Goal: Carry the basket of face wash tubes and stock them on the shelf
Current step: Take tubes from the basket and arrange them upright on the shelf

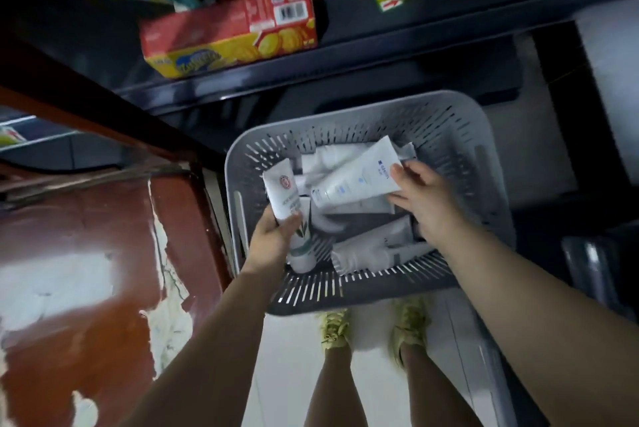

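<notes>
- Below the dark shelf (345,49), in the head view, a grey slotted basket (446,136) sits low in front of the person, holding a heap of white face wash tubes (366,253).
- Left hand (273,236) is closed around two tubes: a white tube with a red round emblem (281,193) and one with a green leaf print (302,240).
- Right hand (423,200) grips the end of a white tube with blue print (356,172), angled across the pile.
- On the shelf lies a red and yellow biscuit box (228,32), with more cartons behind.
- Yellow-green shoes (333,328) stand on pale floor beneath the basket.
</notes>
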`<state>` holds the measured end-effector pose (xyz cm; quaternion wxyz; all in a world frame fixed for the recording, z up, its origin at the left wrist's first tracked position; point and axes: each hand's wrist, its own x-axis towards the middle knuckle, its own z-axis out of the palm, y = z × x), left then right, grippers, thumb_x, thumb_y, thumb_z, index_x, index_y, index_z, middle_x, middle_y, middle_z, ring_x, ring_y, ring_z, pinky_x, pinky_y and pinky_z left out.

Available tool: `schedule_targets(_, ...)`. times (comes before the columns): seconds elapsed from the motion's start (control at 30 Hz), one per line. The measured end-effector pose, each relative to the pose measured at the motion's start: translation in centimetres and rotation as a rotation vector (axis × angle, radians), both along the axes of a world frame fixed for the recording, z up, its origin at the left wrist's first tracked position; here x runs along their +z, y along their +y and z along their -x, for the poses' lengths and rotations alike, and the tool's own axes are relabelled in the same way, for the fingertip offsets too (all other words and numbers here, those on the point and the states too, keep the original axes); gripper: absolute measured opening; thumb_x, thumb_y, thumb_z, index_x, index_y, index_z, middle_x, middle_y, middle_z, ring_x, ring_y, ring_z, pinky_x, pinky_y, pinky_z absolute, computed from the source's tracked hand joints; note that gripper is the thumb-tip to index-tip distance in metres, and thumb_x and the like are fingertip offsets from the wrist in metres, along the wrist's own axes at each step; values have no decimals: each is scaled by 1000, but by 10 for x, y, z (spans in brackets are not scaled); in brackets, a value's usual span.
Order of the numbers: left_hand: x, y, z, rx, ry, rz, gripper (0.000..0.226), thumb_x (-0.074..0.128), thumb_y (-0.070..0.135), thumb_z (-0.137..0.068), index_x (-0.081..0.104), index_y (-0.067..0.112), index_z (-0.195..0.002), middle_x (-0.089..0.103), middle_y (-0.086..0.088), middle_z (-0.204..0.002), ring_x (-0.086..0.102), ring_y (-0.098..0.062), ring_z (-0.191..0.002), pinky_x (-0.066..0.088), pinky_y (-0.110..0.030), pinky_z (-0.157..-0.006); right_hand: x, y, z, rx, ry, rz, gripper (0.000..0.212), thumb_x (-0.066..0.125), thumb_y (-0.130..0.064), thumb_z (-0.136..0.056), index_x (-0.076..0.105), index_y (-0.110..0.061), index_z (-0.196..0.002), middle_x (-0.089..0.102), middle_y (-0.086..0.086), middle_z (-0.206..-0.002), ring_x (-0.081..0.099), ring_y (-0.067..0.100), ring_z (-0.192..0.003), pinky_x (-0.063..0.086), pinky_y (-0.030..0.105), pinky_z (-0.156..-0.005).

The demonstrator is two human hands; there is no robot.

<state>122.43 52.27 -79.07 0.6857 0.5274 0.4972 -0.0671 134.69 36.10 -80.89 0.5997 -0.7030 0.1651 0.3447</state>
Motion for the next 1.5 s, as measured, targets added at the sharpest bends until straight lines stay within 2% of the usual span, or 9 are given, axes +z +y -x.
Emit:
schedule_targets(0.2,126,-1,-33,-99,-301,-42,21,48,14,-94,52,33,-102,70,15,-85,67,-7,-82,52,-22,-66,146,-10,-27,-354,-145,-147,10,55,-22,-91,58,-14,-86,64,11,-99,62,22,-92,55,29,-74)
schedule_targets(0.37,249,-15,-63,-304,-518,-88,21,53,7,-90,56,25,-100,69,11,-88,63,-6,-79,49,-26,-73,275,-17,-29,-579,-309,-199,26,66,-33,-81,57,-18,-61,60,3,-74,56,21,-75,42,35,-71)
schedule_targets(0.47,322,-32,-69,-442,-637,-63,24,56,8,-88,61,25,-104,71,9,-96,66,-9,-87,52,-24,-72,352,-24,-21,-657,-382,-222,25,63,-25,-86,58,-16,-64,64,-3,-65,61,15,-66,48,34,-71)
schedule_targets(0.63,419,-68,-68,-575,-736,10,19,60,8,-86,66,16,-103,72,-6,-102,66,-23,-91,52,-43,-83,460,-60,8,-712,-567,-220,22,63,-26,-86,58,-16,-68,68,-6,-61,63,9,-59,51,24,-60)
schedule_targets(0.8,490,-117,-63,-739,-882,36,23,57,5,-87,67,23,-98,72,-3,-100,65,-20,-91,53,-35,-80,538,-114,52,-828,-746,-204,28,64,-25,-86,60,-19,-58,67,-6,-59,63,14,-64,50,33,-67)
schedule_targets(0.93,529,-160,-49,-853,-966,113,33,62,16,-76,63,13,-108,70,-6,-103,65,-20,-90,52,-33,-77,583,-162,93,-930,-890,-194,25,61,-22,-88,56,-17,-65,65,-9,-57,62,4,-56,50,21,-58)
schedule_targets(1.13,556,-232,-15,-996,-1014,166,26,64,17,-72,67,18,-98,72,0,-92,66,-17,-81,51,-33,-72,617,-236,173,-1002,-1002,3,21,62,-26,-87,61,-19,-67,68,-5,-72,64,12,-71,51,32,-70)
schedule_targets(1.3,561,-298,32,-1126,-1002,238,19,57,5,-83,66,18,-95,74,1,-88,68,-13,-77,54,-33,-73,624,-286,245,-1068,-1041,178,41,61,-29,-88,52,11,-81,60,19,-75,55,17,-68,43,30,-63)
schedule_targets(1.5,555,-364,89,-1233,-992,338,20,55,3,-86,65,15,-98,74,3,-85,68,-10,-73,52,-19,-57,619,-335,325,-1224,-981,312,35,60,-31,-88,53,-1,-71,44,2,-57,42,18,-55,32,25,-51)
